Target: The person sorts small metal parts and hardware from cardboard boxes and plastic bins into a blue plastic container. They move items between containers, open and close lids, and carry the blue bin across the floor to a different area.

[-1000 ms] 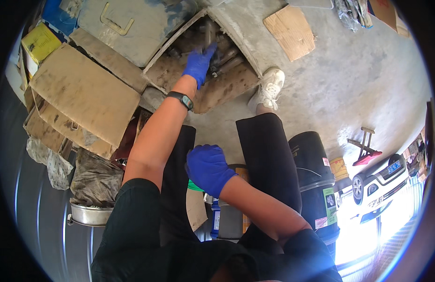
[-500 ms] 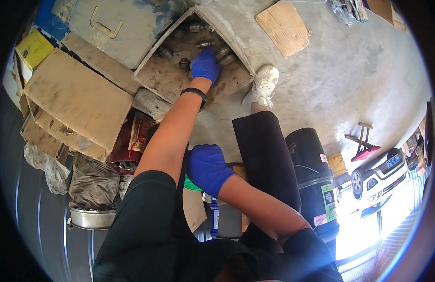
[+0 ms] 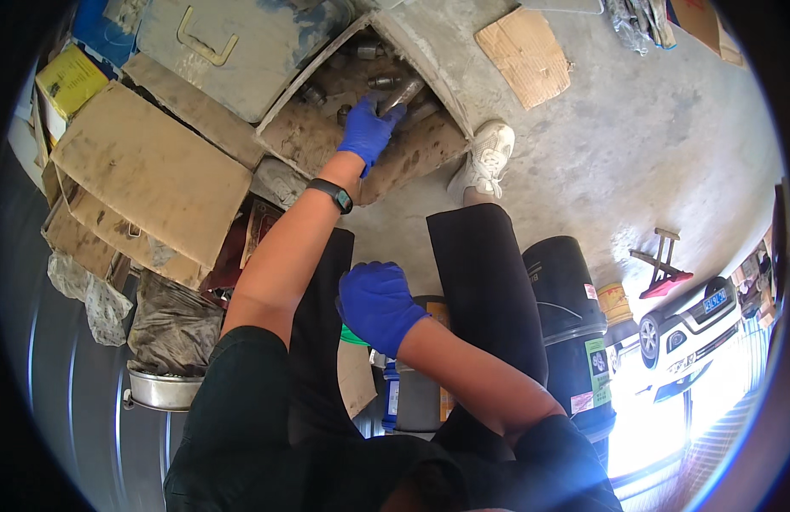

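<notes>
My left hand point(image 3: 367, 134), in a blue glove, reaches into an open cardboard box point(image 3: 408, 162) with oil-stained walls. Its fingers are closed on a shiny metal cylinder point(image 3: 403, 94), which points up and to the right inside the box. Around it lie several dark metal parts: one short round piece point(image 3: 383, 82) just beyond, another point(image 3: 368, 51) near the far corner, and one point(image 3: 311, 94) by the left wall. Over my lap, between the knees, my right hand point(image 3: 380, 307) is curled closed in a matching glove. What its fingers hold, if anything, is hidden.
A grey lidded case point(image 3: 216, 55) adjoins the box on the left, above a large cardboard carton point(image 3: 152, 175). My shoe point(image 3: 489, 158) stands by the box's right corner. Black buckets point(image 3: 566, 290) are right of my knee; flat cardboard point(image 3: 525, 58) lies on the floor.
My left hand has drawn back slightly toward me, and the metal cylinder now shows in its fingers, tilted up. The right hand stays in place, closed.
</notes>
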### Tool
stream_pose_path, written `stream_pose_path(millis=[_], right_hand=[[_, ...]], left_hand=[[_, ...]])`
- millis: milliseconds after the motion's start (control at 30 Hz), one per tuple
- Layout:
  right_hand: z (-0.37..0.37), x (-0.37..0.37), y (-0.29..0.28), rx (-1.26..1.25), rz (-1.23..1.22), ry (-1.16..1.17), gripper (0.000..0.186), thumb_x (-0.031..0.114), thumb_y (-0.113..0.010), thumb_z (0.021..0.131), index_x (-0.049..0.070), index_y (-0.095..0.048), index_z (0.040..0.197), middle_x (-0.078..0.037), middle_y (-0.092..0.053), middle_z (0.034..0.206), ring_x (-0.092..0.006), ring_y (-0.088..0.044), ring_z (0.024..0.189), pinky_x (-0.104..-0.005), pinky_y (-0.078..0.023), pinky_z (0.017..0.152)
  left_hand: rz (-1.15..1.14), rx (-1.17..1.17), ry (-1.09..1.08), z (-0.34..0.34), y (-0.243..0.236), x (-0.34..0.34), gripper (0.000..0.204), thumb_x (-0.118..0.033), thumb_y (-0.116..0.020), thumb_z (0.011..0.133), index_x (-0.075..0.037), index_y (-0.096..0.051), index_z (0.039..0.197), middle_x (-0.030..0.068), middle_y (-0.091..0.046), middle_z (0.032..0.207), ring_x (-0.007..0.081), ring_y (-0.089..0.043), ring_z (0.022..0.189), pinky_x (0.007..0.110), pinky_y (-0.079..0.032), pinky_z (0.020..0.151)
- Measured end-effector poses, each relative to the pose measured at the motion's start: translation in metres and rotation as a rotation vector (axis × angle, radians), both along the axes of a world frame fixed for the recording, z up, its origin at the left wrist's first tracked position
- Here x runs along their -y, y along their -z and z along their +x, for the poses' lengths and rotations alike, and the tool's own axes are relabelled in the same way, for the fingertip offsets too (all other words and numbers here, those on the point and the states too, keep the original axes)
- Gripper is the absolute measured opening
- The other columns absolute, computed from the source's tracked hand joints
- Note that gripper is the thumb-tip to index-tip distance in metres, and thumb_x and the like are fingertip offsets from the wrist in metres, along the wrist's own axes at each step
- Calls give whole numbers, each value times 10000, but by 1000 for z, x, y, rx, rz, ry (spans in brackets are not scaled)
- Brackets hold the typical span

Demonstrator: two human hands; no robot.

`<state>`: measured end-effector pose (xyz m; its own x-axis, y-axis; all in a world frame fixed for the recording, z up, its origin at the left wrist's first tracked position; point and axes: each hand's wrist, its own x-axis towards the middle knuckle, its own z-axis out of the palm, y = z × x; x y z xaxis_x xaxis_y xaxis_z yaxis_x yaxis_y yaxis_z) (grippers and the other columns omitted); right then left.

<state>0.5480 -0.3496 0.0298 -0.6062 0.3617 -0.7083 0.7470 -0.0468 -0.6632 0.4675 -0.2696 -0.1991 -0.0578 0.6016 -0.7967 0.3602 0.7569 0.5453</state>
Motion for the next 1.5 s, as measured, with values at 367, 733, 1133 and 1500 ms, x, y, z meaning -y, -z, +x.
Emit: stream_pose_path(millis=[367, 733, 1133, 1500], right_hand=[[-2, 2, 2, -9, 15, -1, 207, 258, -643, 754, 59, -657, 696, -151, -614, 719, -298, -625, 680, -418, -445, 614], [4, 1, 2, 18, 57, -9, 145, 194, -634, 683, 49, -643, 673, -145, -591, 709, -288, -606, 666, -408, -423, 606], [3, 1, 1, -44, 61, 58, 147, 209, -650, 686, 66, -639, 654, -149, -571, 665, -302, -600, 641, -413, -419, 589], [0, -1, 2, 12, 76, -2, 143, 203, -647, 692, 62, -655, 662, -148, -610, 703, -297, -626, 672, -420, -447, 601]], left_hand=[[-40, 407, -833, -3, 6, -9, 307, -254, -636, 946, -23, -559, 1133, 58, -639, 908, 128, -579, 676, 285, -484, 622], [406, -531, -195, 13, 19, -26, 301, -227, -676, 877, -55, -608, 1114, 148, -660, 1012, 288, -622, 874, 410, -499, 759], [388, -536, 192, -6, 46, -45, 232, -277, -665, 852, -98, -678, 999, 178, -685, 958, 338, -663, 876, 421, -522, 778], [197, -581, -149, -27, 39, -1, 237, -218, -791, 733, -53, -656, 837, 174, -668, 855, 338, -634, 757, 379, -506, 713]])
